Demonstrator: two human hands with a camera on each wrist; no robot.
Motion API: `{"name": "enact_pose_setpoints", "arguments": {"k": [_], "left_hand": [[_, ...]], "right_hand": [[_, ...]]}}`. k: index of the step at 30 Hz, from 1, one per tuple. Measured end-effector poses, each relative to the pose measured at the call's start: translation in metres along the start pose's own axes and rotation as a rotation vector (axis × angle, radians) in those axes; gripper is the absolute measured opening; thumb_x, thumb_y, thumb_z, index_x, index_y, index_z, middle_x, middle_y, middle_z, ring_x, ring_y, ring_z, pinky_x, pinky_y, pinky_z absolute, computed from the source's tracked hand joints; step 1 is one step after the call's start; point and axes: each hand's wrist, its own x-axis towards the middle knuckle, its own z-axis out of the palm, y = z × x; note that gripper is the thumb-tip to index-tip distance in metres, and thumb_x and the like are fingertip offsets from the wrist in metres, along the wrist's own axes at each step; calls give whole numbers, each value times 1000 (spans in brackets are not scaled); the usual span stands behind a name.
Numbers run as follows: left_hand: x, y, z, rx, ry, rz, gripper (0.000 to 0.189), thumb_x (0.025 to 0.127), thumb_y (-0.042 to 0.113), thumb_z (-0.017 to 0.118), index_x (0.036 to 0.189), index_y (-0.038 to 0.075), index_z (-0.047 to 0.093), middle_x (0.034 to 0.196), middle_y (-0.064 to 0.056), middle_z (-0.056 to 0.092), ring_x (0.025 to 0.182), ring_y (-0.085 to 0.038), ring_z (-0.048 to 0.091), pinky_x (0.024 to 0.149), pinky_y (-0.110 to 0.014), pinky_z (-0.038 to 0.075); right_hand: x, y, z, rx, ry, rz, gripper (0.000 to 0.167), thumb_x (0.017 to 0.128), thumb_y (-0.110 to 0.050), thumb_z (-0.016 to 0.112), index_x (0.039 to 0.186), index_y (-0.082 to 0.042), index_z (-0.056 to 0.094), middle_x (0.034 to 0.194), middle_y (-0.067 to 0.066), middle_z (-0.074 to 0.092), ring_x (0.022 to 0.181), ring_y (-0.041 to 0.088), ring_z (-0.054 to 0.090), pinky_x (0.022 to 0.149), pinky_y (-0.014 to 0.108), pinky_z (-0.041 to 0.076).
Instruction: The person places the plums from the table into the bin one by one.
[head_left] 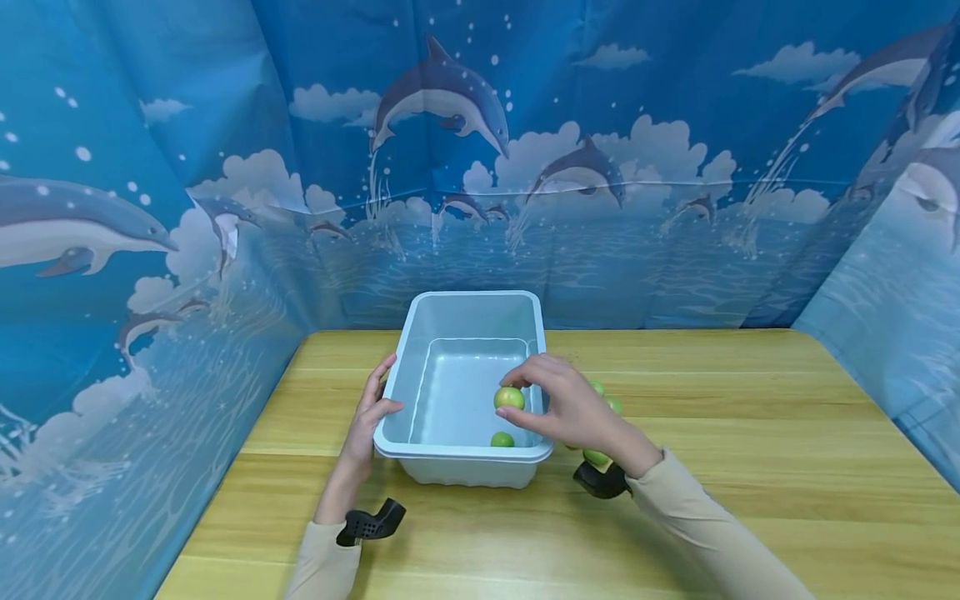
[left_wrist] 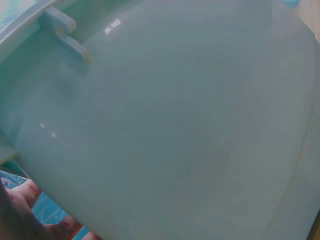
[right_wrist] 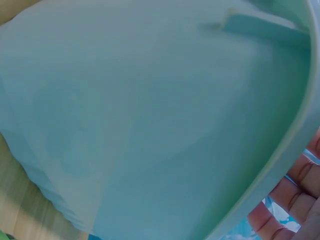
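A pale blue plastic basin (head_left: 462, 451) stands on the wooden table. My left hand (head_left: 364, 421) grips its left rim, thumb over the edge and fingers along the outer wall. Above the basin's right side, my right hand (head_left: 562, 400) pinches a yellow-green round fruit (head_left: 509, 400), like a lime, between thumb and fingers. A smaller green fruit (head_left: 502, 439) lies inside the basin near its front wall. In the wrist views the basin's outer wall (left_wrist: 175, 125) fills most of the picture; right-hand fingers (right_wrist: 300, 195) show beyond the rim.
Several green fruits (head_left: 597, 457) sit on the table right of the basin, partly hidden by my right hand and wrist. The wooden table (head_left: 750, 433) extends to the right. A blue dolphin-printed curtain (head_left: 600, 250) hangs behind and along both sides.
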Motion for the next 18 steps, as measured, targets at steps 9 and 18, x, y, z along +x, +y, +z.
{"name": "enact_pose_setpoints", "arguments": {"k": [9,18], "left_hand": [[0,0,0,-7,-6,3,68,88,5,44,150,25,25,152,-7,16,133,-31,20,100,-52,20],[0,-1,0,-5,-1,-1,68,88,6,45,149,26,25,151,-7,17,132,-32,20,100,-53,20]], "right_hand": [[-1,1,2,-12,2,-37,23,84,-33,72,102,-20,66,97,-12,60,90,8,54,80,35,42],[-2,1,2,-10,-18,-8,23,84,-34,71,103,-21,65,99,-13,60,93,9,54,83,37,41]]}}
